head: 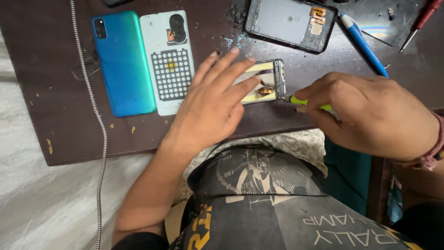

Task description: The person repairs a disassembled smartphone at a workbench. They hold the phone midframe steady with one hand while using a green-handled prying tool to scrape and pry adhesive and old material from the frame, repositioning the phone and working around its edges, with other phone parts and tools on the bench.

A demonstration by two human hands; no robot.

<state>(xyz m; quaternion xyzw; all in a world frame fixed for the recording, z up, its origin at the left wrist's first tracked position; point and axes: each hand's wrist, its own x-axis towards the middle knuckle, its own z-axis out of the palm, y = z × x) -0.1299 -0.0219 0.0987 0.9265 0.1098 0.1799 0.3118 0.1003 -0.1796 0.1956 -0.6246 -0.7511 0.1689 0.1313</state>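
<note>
- Working at the edge of the opened phone frame (266,81) is the step that seems to be in hand: the frame lies flat on the dark brown table (55,83), near its front edge, and it is pressed down by the left hand (215,104).
- The fingers (240,74) of the left hand are spread open and laid flat over the frame; nothing is gripped by them. This flat pressure should be kept even, so that the frame is not allowed to slide or tip.
- A tool with a yellow-green handle (305,102) is pinched in the closed fingers of the right hand (370,115). Its tip is touching the right edge of the frame; if it is a screwdriver or a prying tool cannot be told.
- The tip should be held steady and guided with small force only, because a gold-coloured part (265,91) lies just beside it inside the frame and could be scratched.
- The left fingertips should be kept apart from the tool tip, in case a slip happens.
- Well apart on the left lie a blue back cover (122,65) and a white inner plate (169,60), side by side; a second open phone body (291,23), a blue pen (363,44) and a red-handled screwdriver (423,21) lie further back.
- A braided cable (92,102) runs across the left part of the table and is not in the way of the work.
</note>
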